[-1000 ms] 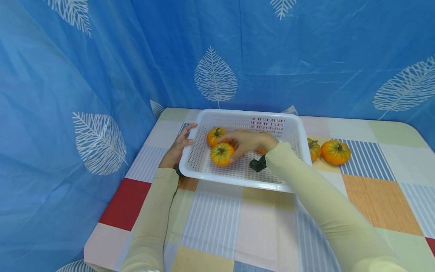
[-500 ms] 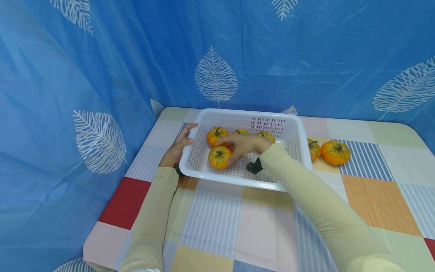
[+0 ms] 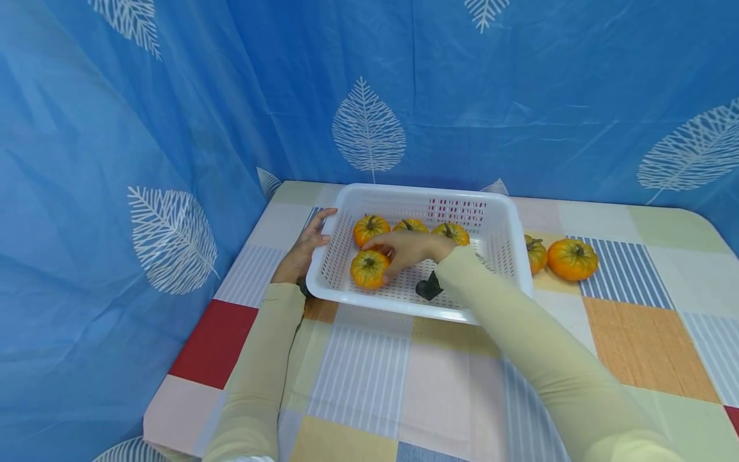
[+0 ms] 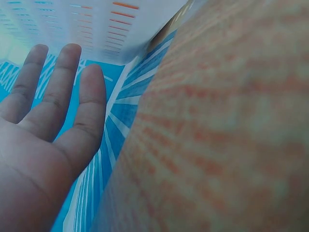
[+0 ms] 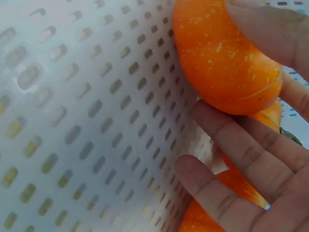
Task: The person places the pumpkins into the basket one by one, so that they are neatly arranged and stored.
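My right hand (image 3: 408, 251) reaches into a white perforated plastic basket (image 3: 392, 308) and holds a small orange pumpkin (image 3: 367, 271) near the front left. In the right wrist view its thumb (image 5: 270, 29) lies on one side of the pumpkin (image 5: 222, 58), with fingers against the other. Behind that hand sit three more pumpkins: one at left (image 3: 369, 229), one in the middle (image 3: 410, 224), one to the right (image 3: 453, 232). At the basket's left end is my left hand (image 3: 299, 255), fingers extended beside the wall; the left wrist view shows them straight, holding nothing.
Outside the basket's right end, two pumpkins lie on the checked tablecloth, one partly behind the rim (image 3: 535, 254) and one farther right (image 3: 572, 259). A blue curtain (image 3: 491, 115) with white leaf prints hangs behind and along the left.
My right hand has shifted slightly left and toward me with the pumpkin, uncovering the middle and right pumpkins behind it. The left hand stays by the basket's left end.
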Demonstrator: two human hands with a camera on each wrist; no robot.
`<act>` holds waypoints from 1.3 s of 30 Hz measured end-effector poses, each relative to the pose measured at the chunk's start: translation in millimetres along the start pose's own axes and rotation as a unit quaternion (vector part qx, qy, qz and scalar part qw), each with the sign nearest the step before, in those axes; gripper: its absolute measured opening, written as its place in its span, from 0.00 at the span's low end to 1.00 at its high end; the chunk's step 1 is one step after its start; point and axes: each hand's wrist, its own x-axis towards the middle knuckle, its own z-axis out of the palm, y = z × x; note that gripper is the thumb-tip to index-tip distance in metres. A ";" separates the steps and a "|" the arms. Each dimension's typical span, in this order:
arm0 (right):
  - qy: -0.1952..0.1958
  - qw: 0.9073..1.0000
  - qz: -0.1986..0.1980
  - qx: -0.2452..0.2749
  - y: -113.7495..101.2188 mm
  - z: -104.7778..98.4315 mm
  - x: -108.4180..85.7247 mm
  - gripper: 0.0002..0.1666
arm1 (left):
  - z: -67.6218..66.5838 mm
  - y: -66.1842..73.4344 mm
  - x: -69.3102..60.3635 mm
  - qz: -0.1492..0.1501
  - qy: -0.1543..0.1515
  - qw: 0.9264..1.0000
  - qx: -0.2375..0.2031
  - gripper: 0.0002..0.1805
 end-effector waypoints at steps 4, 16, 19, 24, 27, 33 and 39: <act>0.006 1.000 0.001 -0.002 -1.9 2.1 1.2 0.46 | -0.6 0.4 0.0 -0.003 0.002 1.000 0.004 0.33; 0.027 0.999 0.007 -0.033 -1.3 6.5 5.9 0.45 | -2.0 -2.8 0.5 0.012 0.003 1.000 -0.010 0.30; 0.030 0.999 0.013 -0.036 -2.9 7.4 5.9 0.45 | -2.4 -3.3 0.2 0.018 -0.002 1.000 -0.014 0.30; 0.037 0.998 0.008 -0.042 -5.7 8.6 5.6 0.45 | -2.8 -3.0 -0.2 0.024 -0.008 1.000 -0.015 0.30; 0.041 0.998 0.002 -0.046 -6.2 9.1 5.9 0.45 | -2.1 -2.5 -0.1 0.021 -0.004 1.000 -0.013 0.30; 0.044 0.998 -0.002 -0.048 -5.5 9.9 6.4 0.48 | -0.5 -1.9 0.8 0.019 0.003 1.000 -0.015 0.30; 0.041 0.998 -0.003 -0.043 -4.6 9.2 4.1 0.47 | 1.2 -1.9 1.8 0.019 0.008 1.000 -0.005 0.30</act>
